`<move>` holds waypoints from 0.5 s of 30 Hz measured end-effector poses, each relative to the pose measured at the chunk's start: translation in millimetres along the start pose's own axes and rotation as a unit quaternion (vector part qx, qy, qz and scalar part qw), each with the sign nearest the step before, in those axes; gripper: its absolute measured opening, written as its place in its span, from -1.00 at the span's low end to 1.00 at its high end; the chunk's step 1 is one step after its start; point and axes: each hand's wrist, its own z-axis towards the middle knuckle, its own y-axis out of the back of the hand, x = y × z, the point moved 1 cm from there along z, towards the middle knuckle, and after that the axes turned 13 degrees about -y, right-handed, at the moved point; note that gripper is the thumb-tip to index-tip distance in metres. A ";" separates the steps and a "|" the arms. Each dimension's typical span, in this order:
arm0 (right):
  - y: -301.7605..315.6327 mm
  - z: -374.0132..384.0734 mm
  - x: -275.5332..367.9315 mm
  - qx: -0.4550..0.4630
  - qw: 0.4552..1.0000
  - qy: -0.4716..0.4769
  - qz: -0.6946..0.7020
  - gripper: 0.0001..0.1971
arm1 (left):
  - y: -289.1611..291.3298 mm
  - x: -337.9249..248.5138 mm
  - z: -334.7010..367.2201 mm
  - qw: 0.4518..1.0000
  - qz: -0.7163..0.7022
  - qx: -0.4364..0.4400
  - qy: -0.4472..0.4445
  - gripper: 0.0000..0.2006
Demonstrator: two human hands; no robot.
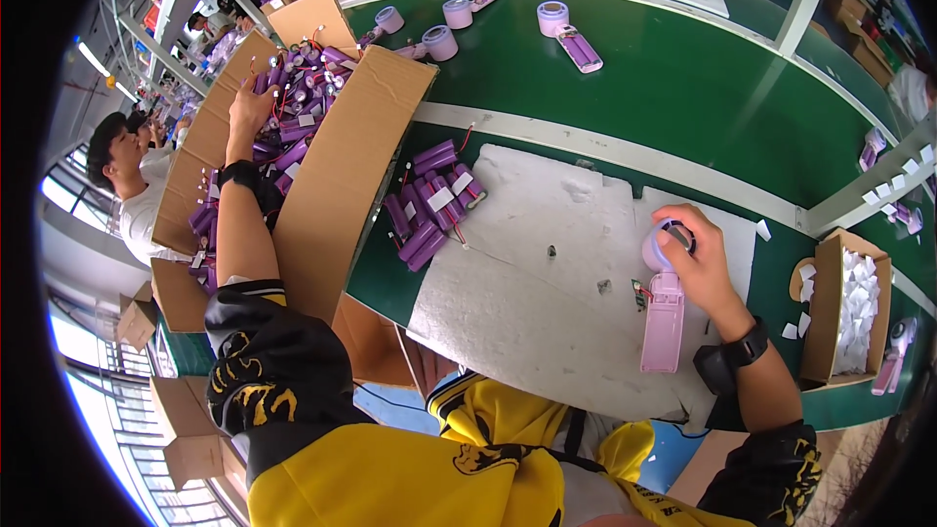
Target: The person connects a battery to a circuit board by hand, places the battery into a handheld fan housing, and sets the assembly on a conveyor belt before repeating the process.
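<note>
My left hand (252, 109) reaches into a long cardboard box (337, 151) at the left. Its thumb and fingers look apart over a heap of purple battery packs (310, 88) with thin wires; the fingertips are partly hidden. My right hand (705, 262) is closed around the round head of a lilac handheld fan (664, 327). The fan's hollow pink handle lies open side up, pointing toward me over the white foam board (527, 273). A small green circuit board (640, 296) on wires sticks out beside the handle. Several loose battery packs (429, 200) lie between the box and the board.
Several lilac fan parts (457, 12) and a fan with an uncovered handle (580, 49) stand on the green table (683, 98) beyond a metal rail. A small box of white pieces (830, 312) sits at right, near another fan (893, 356). Other people work at left and back.
</note>
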 end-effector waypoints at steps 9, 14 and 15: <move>1.8 -0.2 -0.8 -0.002 1.000 -0.002 -0.001 -0.75 | 0.9 -6.6 -7.1 1.000 0.008 0.016 0.003 -0.35; 1.8 -0.2 -1.9 -0.003 1.000 -0.003 0.000 -0.75 | -0.2 -9.7 -4.4 1.000 -0.002 0.017 0.021 -0.35; 1.3 0.1 -1.2 -0.001 1.000 -0.001 0.001 -0.75 | -0.7 -0.7 -1.5 1.000 0.000 0.016 0.022 -0.35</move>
